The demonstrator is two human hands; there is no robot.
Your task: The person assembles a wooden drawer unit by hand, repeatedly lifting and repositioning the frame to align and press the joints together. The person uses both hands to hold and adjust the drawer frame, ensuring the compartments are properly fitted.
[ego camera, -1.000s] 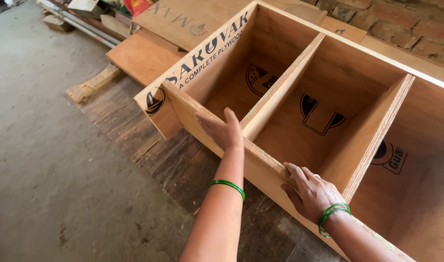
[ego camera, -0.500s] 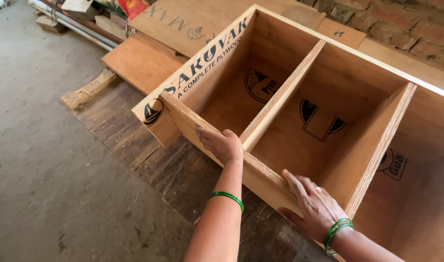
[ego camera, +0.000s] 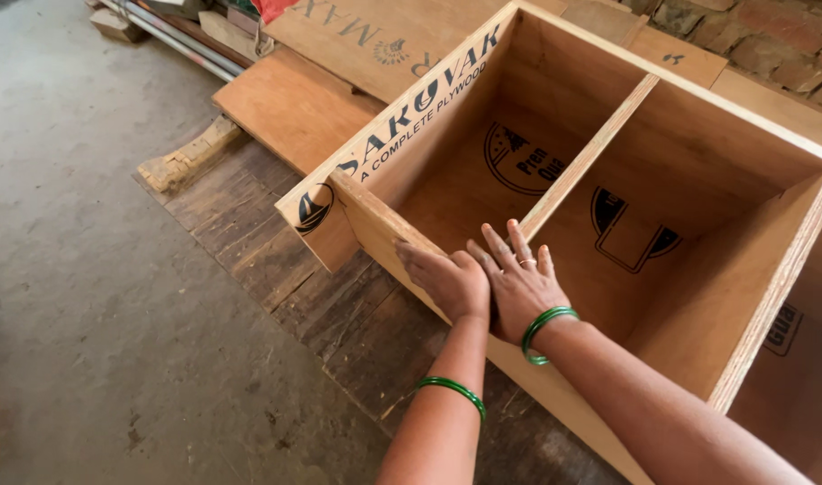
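Note:
A large open plywood box (ego camera: 411, 117) with two upright dividers lies on dark worn planks. My left hand (ego camera: 447, 280) rests palm down on the box's near side panel, fingers curled over its top edge. My right hand (ego camera: 517, 278) lies flat right beside it, fingers spread, touching the left hand, close to where the first divider (ego camera: 583, 162) meets the near panel. Both wrists wear green bangles, and a ring shows on the right hand. Neither hand holds anything loose.
Loose plywood sheets (ego camera: 290, 103) lie behind the box at the left. A rough wood offcut (ego camera: 188, 160) sits at the planks' edge. Grey concrete floor (ego camera: 79, 224) spreads to the left. A brick wall (ego camera: 752, 27) runs along the back right.
My right hand has slid left along the near panel until it meets my left hand. The left hand has stayed near the same spot. The view has shifted slightly.

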